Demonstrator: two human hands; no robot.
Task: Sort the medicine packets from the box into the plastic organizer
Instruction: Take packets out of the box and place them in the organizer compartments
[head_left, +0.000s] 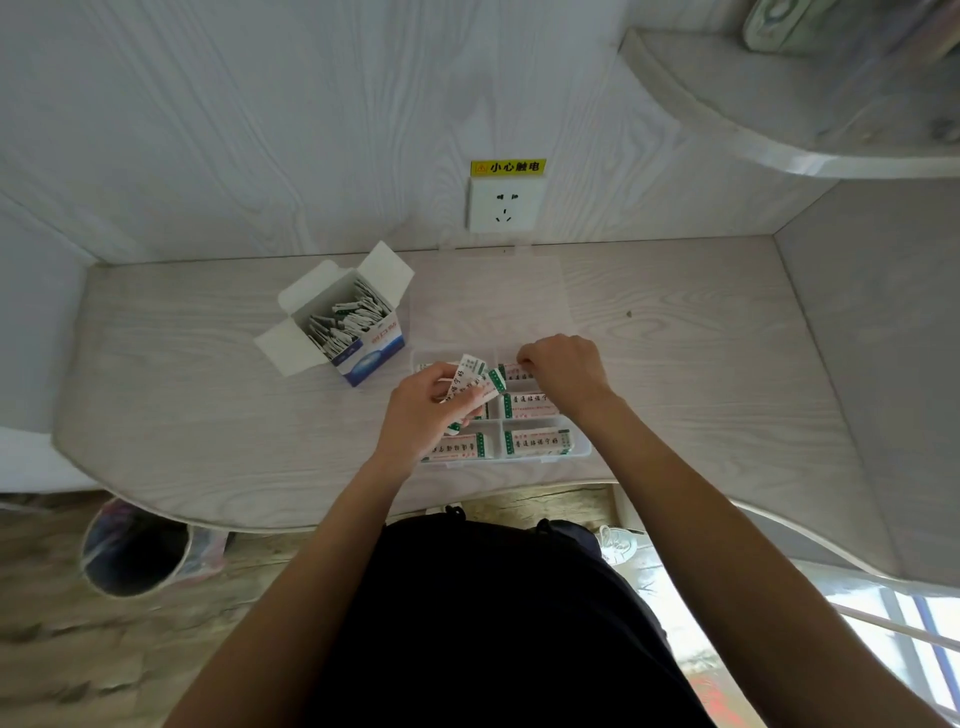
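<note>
I look down at the desk (208, 415) and see my two hands over the plastic organizer (582, 451), which sits near the front edge of the desk, about in the middle. My left hand (421, 410) holds a small bunch of medicine packets (475, 382); its fingers are curled around them, and the packets fan up and to the right, so their long sides point at a slant toward the back right. My right hand (563, 371) is over the far right part of the organizer, in the back row. Its fingers are bent down into that slot and touch a packet there, but I cannot tell if they pinch it or just push it flat. The bunch in my left hand is just beside my right hand, on its left, so I think the right hand is the one that can take the next packet with a short reach. The packets already in the slots (537, 442) lie flat with their long sides running left to right, so I think the next one must be turned that way too. The box (363, 338) stands open toward the back left of the desk, well apart from the organizer, and many more packets stick up inside it. So I think the job is only partly done.
</note>
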